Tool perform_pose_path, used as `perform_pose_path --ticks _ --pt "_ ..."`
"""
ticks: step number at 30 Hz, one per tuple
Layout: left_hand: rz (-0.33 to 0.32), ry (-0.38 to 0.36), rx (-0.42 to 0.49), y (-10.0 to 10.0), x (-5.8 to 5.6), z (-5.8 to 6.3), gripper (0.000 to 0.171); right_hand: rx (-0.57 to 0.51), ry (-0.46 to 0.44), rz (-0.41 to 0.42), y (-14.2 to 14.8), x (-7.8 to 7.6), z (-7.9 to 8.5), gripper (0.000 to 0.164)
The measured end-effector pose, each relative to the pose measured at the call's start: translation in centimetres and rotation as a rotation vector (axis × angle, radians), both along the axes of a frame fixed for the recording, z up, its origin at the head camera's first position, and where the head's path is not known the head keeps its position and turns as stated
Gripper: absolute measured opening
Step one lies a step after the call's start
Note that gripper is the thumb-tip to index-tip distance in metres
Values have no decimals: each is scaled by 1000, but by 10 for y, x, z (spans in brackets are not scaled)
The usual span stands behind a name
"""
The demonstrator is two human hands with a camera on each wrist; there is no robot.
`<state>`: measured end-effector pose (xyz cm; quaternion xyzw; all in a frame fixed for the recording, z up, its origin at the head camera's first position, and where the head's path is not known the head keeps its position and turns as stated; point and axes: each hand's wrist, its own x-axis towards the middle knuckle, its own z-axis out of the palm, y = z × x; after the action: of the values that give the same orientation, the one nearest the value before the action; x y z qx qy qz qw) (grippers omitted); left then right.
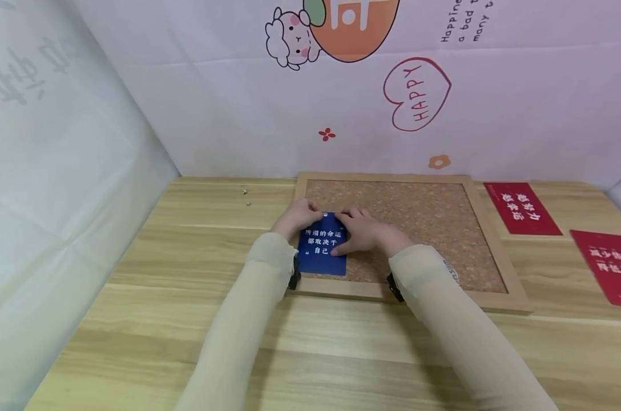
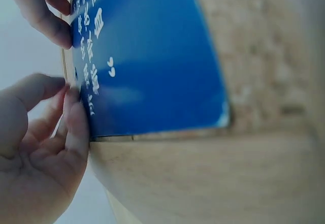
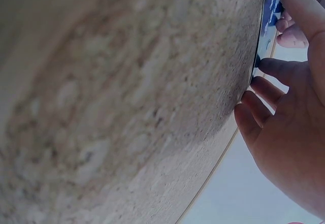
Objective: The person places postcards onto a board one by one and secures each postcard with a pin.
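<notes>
Your single blue card [image 1: 322, 244], glossy with three rows of white characters, lies at the left end of one cork board [image 1: 423, 211]; your right hand [image 1: 366, 231] rests on it, fingers extended; your left hand [image 1: 296, 218] bends at its top edge, whether grasping you cannot tell; two red cards [image 1: 523, 208] lie right, two shiny bits [image 1: 245, 192] left
</notes>
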<state>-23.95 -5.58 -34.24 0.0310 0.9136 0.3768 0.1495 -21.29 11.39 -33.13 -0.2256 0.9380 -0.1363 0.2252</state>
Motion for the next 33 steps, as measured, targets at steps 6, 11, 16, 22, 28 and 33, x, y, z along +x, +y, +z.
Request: perform_pose_path --ticks 6,11,16,22,28,33 --pt "75 47 19 -3 -3 -3 23 5 -3 -13 0 1 0 94" --pt "81 59 20 -6 -5 -4 25 5 3 -10 0 0 0 93" --pt "23 51 5 -10 -6 -1 30 4 -5 -20 0 1 0 93" --pt "-53 41 -55 -13 -4 4 45 7 -7 -22 0 0 -1 93" --pt "-61 51 -164 -14 -4 4 60 11 -8 -18 0 -1 -1 93" --pt "-51 34 -175 -15 -4 3 62 8 -14 -20 0 0 -1 93"
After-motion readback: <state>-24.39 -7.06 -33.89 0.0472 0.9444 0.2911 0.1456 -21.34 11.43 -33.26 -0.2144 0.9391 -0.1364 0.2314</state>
